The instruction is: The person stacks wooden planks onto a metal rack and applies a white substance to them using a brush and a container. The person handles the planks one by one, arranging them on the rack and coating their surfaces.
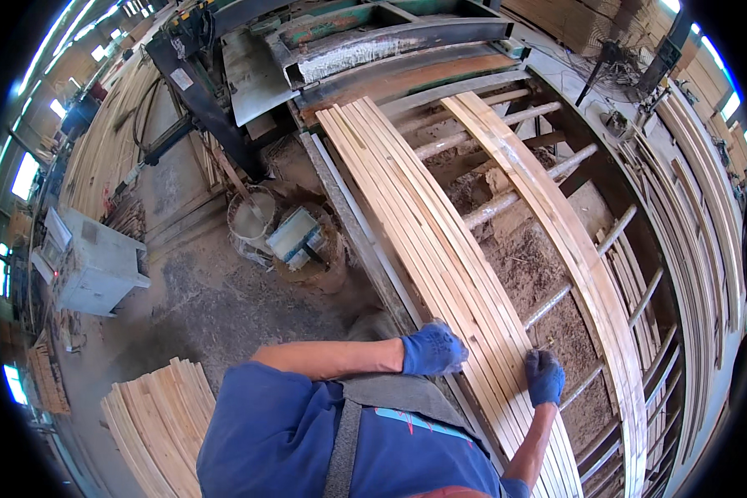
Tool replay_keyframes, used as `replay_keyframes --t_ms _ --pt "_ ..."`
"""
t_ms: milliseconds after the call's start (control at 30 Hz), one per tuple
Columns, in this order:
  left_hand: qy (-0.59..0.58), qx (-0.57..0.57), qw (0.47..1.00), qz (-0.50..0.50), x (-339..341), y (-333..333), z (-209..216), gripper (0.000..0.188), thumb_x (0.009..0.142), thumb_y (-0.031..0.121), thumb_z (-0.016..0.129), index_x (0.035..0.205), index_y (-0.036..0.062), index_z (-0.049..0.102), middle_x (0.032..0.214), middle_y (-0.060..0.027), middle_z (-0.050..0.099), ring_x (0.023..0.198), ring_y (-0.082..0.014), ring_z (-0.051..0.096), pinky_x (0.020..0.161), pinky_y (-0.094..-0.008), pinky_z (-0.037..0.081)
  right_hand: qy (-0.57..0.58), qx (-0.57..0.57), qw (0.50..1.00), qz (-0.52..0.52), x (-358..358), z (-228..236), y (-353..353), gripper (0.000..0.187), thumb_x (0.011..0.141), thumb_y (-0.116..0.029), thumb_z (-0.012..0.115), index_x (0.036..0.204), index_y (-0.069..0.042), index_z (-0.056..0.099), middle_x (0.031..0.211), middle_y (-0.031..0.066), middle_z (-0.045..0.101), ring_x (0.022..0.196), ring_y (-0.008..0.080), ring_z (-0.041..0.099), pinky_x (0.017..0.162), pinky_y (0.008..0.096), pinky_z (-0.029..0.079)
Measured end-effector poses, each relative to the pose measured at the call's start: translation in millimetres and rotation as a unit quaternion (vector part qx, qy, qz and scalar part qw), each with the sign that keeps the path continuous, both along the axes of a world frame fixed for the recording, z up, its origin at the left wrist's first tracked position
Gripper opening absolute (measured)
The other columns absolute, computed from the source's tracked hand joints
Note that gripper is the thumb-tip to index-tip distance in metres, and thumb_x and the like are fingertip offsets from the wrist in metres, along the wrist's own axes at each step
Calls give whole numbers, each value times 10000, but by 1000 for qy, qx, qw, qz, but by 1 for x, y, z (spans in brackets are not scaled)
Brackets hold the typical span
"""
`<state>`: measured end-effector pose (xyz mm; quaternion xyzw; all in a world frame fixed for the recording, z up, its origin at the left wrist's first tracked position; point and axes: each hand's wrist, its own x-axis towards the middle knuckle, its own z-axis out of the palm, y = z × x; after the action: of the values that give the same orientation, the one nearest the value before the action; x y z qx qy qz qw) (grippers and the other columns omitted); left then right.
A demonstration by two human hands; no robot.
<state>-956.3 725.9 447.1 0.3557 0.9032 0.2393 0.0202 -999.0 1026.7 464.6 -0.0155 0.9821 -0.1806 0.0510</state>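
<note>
A row of long, pale wooden strips lies side by side across a metal roller frame, running away from my body. My left hand, in a blue work glove, is at the left edge of the strips with its fingers bent against them. At the right edge, my right hand, gloved the same way, has its fingers curled onto the outer strip. The strips lie between my two hands. The undersides of my fingers are hidden.
A wide plank lies along the rollers to the right, above heaped sawdust. Ahead is a steel machine beam. Left of the frame stand buckets, a grey cabinet and stacked boards.
</note>
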Motion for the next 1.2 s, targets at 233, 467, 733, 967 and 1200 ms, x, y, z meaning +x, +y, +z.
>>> replay_keyframes --t_ms 233,467,733,967,1200 --pt "4 260 955 143 -76 -179 30 307 864 346 647 1042 97 660 1025 -133 678 918 -285 676 804 -398 545 -162 22 985 61 -80 17 -54 449 921 -455 527 958 -41 696 862 233 673 877 383 670 747 423 517" --pt "158 372 800 443 -255 -481 -31 382 949 332 563 1148 11 623 1111 -172 672 981 -282 661 894 -346 510 -290 -148 945 38 -214 -74 -143 546 949 -469 494 973 45 675 776 32 656 779 115 543 734 320 473" --pt "95 248 862 431 -362 -543 -116 396 964 382 547 1069 25 683 1006 -96 714 914 -173 659 828 -305 505 -440 -218 841 227 -240 -121 -165 412 990 -198 441 1351 -8 504 1348 99 551 1214 179 515 1045 306 389" --pt "-73 372 768 515 -357 -521 -74 457 929 452 589 1047 28 713 945 -62 730 873 -124 645 796 -302 508 -425 -382 800 184 -220 -115 -201 437 995 -192 437 1393 -12 455 1372 99 527 1237 176 496 1072 306 364" --pt "2 198 872 447 -300 -449 -70 295 955 255 566 1047 0 684 1031 -142 709 988 -224 673 871 -352 518 -535 -403 742 28 -207 -92 -157 407 980 -234 466 1306 0 532 1221 107 622 1119 188 581 991 325 449"
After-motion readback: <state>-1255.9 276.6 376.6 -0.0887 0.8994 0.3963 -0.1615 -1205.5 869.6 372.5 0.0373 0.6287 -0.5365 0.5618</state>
